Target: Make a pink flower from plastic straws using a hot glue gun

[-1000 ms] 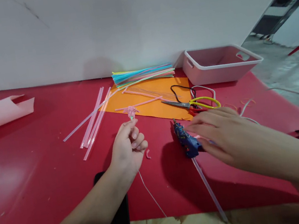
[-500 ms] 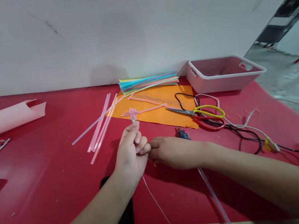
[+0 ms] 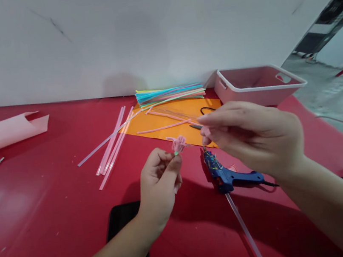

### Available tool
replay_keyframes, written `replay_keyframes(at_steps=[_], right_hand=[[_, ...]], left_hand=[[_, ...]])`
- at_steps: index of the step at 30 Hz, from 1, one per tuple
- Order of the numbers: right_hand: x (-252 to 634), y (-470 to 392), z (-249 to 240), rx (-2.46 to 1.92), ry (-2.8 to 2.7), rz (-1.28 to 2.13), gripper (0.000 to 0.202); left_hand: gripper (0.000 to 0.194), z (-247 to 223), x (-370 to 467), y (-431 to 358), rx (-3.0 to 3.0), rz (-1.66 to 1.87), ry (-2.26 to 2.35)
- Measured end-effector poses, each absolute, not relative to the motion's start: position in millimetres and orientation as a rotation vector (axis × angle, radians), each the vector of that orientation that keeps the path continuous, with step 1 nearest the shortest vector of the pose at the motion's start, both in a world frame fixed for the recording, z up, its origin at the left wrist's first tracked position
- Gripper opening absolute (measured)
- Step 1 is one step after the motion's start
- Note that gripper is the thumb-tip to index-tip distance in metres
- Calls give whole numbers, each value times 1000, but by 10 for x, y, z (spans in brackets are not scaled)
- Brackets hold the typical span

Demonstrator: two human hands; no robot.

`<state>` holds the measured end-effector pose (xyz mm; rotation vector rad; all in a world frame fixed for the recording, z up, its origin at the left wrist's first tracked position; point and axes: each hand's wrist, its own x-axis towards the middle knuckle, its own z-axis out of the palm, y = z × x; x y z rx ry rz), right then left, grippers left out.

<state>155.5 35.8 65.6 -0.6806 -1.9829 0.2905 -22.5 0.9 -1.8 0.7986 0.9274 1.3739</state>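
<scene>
My left hand [image 3: 162, 185] is closed, pinching a small pink flower-like bunch [image 3: 179, 143] by its green base between thumb and fingers. To the right, my right hand [image 3: 253, 137] is raised with thumb and fingertips pinched together. Whatever it may hold is too fine to make out. Below that hand a blue glue gun [image 3: 221, 172] lies on the red table, a clear glue stick [image 3: 246, 231] running out of its back. The scissors are mostly hidden behind my right hand; only a blade tip [image 3: 195, 127] shows.
Pink strips [image 3: 115, 143] lie left of an orange sheet [image 3: 172, 130]. Behind it is a bundle of coloured sticks [image 3: 169, 94]. A pink basket [image 3: 259, 94] stands back right. At left is a pale pink paper roll [image 3: 4, 134]; a black phone-like slab [image 3: 121, 222] lies under my left forearm.
My right hand has lifted away from my left hand, up and to the right, uncovering the glue gun and covering the scissors. My left hand has moved slightly right and lower with the pink bunch.
</scene>
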Motion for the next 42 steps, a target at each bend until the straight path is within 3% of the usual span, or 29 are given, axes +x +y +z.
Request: replay_keyframes(at_steps=[10,27,42], right_hand=[[1461,305,490,-875,-1841,396,17],[1255,304,187,-676,-1928,-157,16],[1227,274,131,-777,-1917,-308,22]], left_hand=[[21,-71,-289,11,1074,1352,1098],[20,-51,-293,-11,1373,1372,1239],[22,-43,-301,-37,1439,1388,1258]])
